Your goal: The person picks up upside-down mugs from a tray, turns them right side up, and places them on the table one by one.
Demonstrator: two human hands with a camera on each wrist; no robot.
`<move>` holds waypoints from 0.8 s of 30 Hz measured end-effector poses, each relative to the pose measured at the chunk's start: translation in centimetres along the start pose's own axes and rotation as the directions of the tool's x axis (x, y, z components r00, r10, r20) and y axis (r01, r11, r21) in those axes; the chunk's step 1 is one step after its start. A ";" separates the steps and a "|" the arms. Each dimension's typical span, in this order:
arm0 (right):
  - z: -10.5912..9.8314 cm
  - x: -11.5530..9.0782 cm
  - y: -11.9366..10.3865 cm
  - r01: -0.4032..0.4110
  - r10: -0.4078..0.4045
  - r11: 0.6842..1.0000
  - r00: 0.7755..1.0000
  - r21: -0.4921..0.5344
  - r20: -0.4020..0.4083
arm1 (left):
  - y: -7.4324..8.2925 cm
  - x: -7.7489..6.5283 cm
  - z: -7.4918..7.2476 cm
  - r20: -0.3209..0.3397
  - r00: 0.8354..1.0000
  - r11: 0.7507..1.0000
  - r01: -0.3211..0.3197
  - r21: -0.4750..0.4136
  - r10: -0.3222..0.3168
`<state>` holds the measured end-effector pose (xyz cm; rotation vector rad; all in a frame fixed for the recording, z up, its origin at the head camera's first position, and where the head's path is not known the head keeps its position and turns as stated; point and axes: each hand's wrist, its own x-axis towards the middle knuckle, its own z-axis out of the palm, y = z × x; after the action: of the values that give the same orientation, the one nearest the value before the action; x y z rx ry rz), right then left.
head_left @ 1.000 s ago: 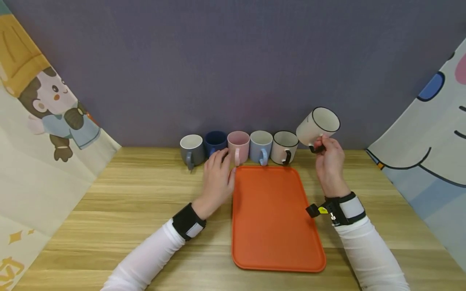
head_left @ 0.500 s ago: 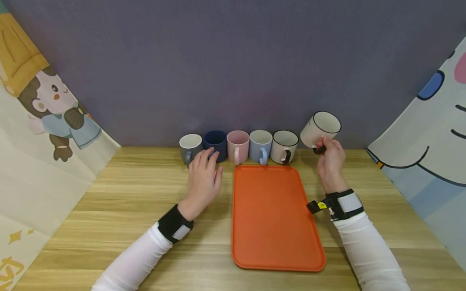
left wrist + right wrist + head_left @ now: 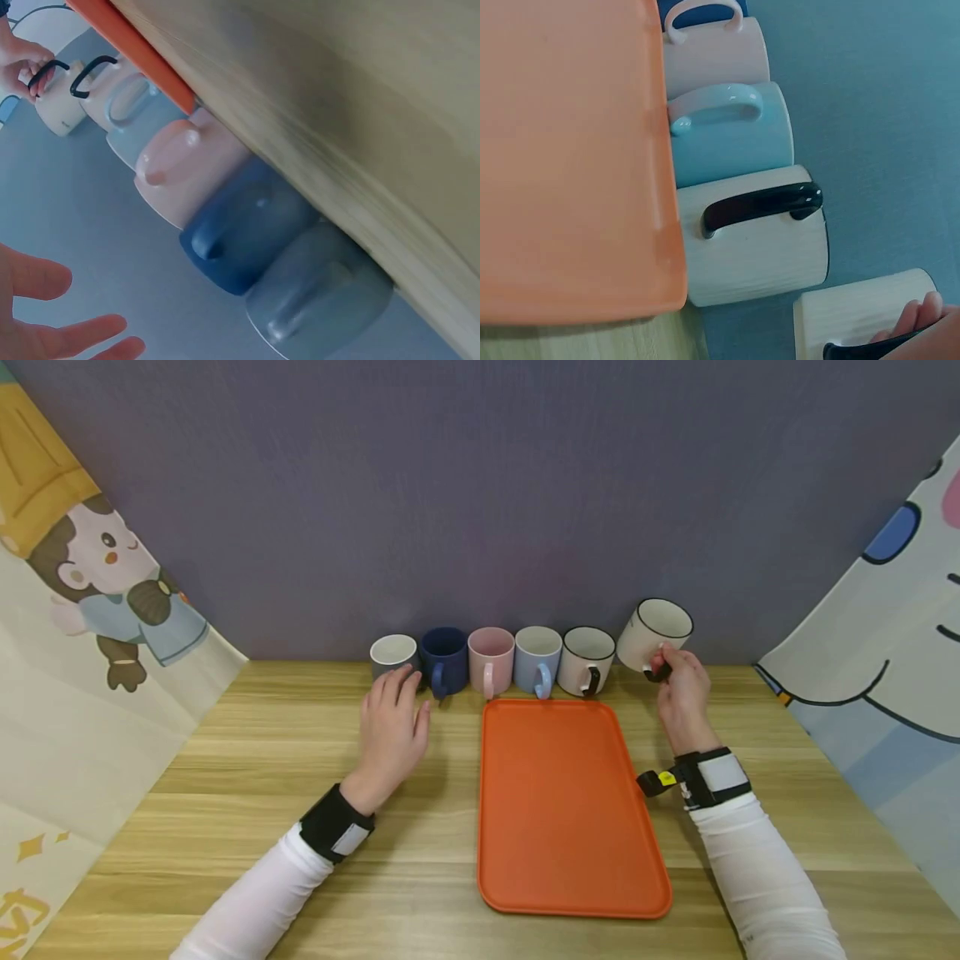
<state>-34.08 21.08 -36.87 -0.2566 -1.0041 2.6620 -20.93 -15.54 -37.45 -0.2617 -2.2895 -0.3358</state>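
A white mug with a black rim (image 3: 647, 642) hangs at the right end of the row, slightly tilted. My right hand (image 3: 684, 697) grips it by its black handle; in the right wrist view its pale side (image 3: 855, 311) shows near the bottom edge. At the other end, my left hand (image 3: 392, 731) holds nothing, its fingers spread and overlapping the front of the grey mug (image 3: 392, 653). Beside that mug stands a dark blue mug (image 3: 447, 662), then a pink mug (image 3: 492, 652), a light blue mug (image 3: 537, 652) and a second white mug with a black handle (image 3: 579, 664).
An orange tray (image 3: 570, 810) lies on the wooden table (image 3: 262, 760), its far edge close to the mugs. Behind the row rises a grey-purple wall panel (image 3: 465, 493). Printed cloths (image 3: 67, 710) hang at both sides.
My left hand has moved left from the pink and dark blue mugs to the grey mug. The right hand has lowered its white mug a little and made it more upright.
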 end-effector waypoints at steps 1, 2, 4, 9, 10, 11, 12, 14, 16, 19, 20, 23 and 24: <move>-0.1 0.1 0.0 -0.009 0.009 1.000 1.000 0.001 0.003 | -0.2 0.0 -0.1 -0.003 1.000 1.000 0.005 0.001 -0.005; -0.1 0.1 0.0 -0.012 0.012 1.000 1.000 -0.013 0.005 | -0.3 -0.1 -0.1 -0.005 1.000 1.000 0.009 0.001 -0.009; -0.3 0.2 0.0 -0.031 0.031 0.999 0.999 -0.017 0.011 | -0.7 -0.1 -0.3 -0.005 1.000 1.000 0.015 0.006 -0.015; -0.7 0.6 0.0 -0.074 0.075 0.996 0.997 -0.039 0.027 | -1.4 -0.3 -0.6 -0.003 1.000 0.999 0.031 0.012 -0.031; -0.8 0.6 0.1 -0.080 0.082 0.996 0.996 -0.048 0.033 | -1.4 -0.3 -0.7 -0.001 0.999 0.999 0.033 0.013 -0.033; -0.9 0.7 0.1 -0.087 0.089 0.995 0.995 -0.058 0.043 | -1.5 -0.3 -0.9 0.000 0.999 0.999 0.036 0.015 -0.036; -1.0 0.8 0.1 -0.092 0.096 0.993 0.994 -0.068 0.052 | -1.6 -0.4 -1.0 0.000 0.999 0.999 0.038 0.019 -0.038; -1.3 1.0 0.2 -0.107 0.113 0.991 0.991 -0.086 0.070 | -1.8 -0.4 -1.1 -0.001 0.999 0.999 0.042 0.027 -0.042; -1.5 1.1 0.3 -0.116 0.126 0.987 0.988 -0.111 0.087 | -2.0 -0.5 -1.3 0.002 0.999 0.998 0.050 0.030 -0.050; -1.7 1.3 0.4 -0.125 0.140 0.981 0.985 -0.147 0.099 | -2.2 -0.5 -1.4 0.004 0.998 0.998 0.062 0.031 -0.062; -1.8 1.3 0.4 -0.123 0.141 0.979 0.985 -0.164 0.101 | -2.3 -0.5 -1.5 0.006 0.998 0.997 0.066 0.031 -0.066; -1.9 1.3 0.6 -0.117 0.139 0.971 0.986 -0.209 0.095 | -2.6 -0.5 -1.6 0.003 0.997 0.997 0.072 0.028 -0.072; -1.9 1.3 0.6 -0.115 0.138 0.968 0.986 -0.223 0.091 | -2.7 -0.4 -1.6 0.002 0.997 0.997 0.073 0.029 -0.073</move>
<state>-34.91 22.22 -38.81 -0.2334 -1.3585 2.7033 -20.31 -18.59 -37.16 -0.1636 -2.3091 -0.3392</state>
